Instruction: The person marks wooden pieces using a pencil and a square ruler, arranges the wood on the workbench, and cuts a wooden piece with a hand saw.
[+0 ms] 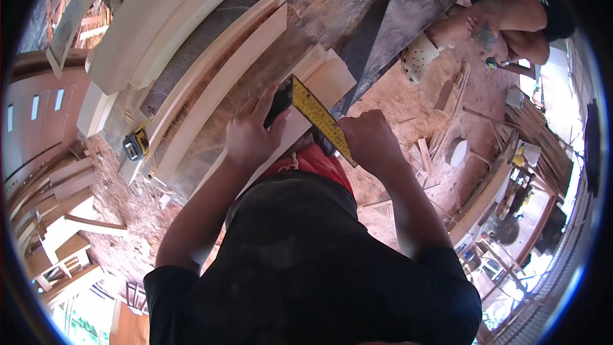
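A try square with a black stock (280, 103) and a yellow marked blade (321, 117) is held in front of my body. My left hand (251, 133) is closed round the black stock. At the lower part of the yellow blade, my right hand (372, 142) grips its edge. Just beyond the square lie short pale wood blocks (329, 78) on the workbench (255, 61). A long pale board (233, 83) runs beside my left hand, and the near board edge passes under the square.
A tape measure (135, 145) sits at the bench's left end. Large curved planks (166, 19) cover its far left side. At upper right a person (511, 13) crouches near a light perforated clog (419, 59). Wood scraps (424, 155) lie on the dusty floor at right.
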Demonstrator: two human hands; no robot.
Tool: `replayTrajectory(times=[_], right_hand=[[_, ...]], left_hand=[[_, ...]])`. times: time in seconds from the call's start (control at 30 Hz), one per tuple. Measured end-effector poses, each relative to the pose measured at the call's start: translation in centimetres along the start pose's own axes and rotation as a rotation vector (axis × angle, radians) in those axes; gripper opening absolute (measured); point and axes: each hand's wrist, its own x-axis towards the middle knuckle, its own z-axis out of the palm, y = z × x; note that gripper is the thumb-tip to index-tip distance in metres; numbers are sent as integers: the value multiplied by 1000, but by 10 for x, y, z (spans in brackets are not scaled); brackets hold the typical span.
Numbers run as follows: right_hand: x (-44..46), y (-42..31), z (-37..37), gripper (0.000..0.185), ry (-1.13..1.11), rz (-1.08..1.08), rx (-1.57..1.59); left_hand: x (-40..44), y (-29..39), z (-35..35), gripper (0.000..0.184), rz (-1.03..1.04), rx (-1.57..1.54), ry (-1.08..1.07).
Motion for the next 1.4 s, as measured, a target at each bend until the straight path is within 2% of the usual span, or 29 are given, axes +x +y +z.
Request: replayTrajectory(times=[0.03,0.13,0.27,0.37,0.4,0.5,0.57,0.6,0.7,0.73,0.83,0.93,1.0,1.13,1.27,1.4], right_hand=[[-5,6,3,22,-65,20,14],[-25,2,15,27,372,161,375],[-28,18,49,32,372,338,658],[-37,16,64,42,276,278,722],[-41,17,64,54,265,233,618],[-57,-1,48,56,345,81,449],[-64,2,49,55,367,57,491],[-66,6,50,54,375,49,512],[-67,34,57,47,423,261,662],[-65,39,50,44,437,304,722],[-54,73,48,43,536,373,744],[-40,88,41,39,570,421,849],[-36,73,27,33,551,469,1009],[-25,70,25,29,506,472,1137],[-11,67,29,32,496,467,1132],[1,68,31,40,494,501,1071]], left_hand=[[1,0,1,61,-5,17,-18],[-4,2,-3,60,-43,61,-37],[-4,7,-6,59,-19,29,0],[-15,24,-11,58,-39,5,43],[-24,34,-13,58,-60,22,57],[-49,64,-15,63,-152,-78,71],[-64,82,-23,65,-214,-231,11],[-73,81,-26,76,-211,-202,-13],[-99,70,-43,88,-176,163,12],[-105,59,-51,98,-184,293,-43],[-135,22,-54,95,-202,506,-64],[-141,16,-55,85,-358,369,-164],[-148,27,-53,79,-313,415,-130],[-175,42,-37,74,-181,388,-24],[-192,53,-32,67,-280,299,-94],[-193,46,-32,68,-251,264,-67]])
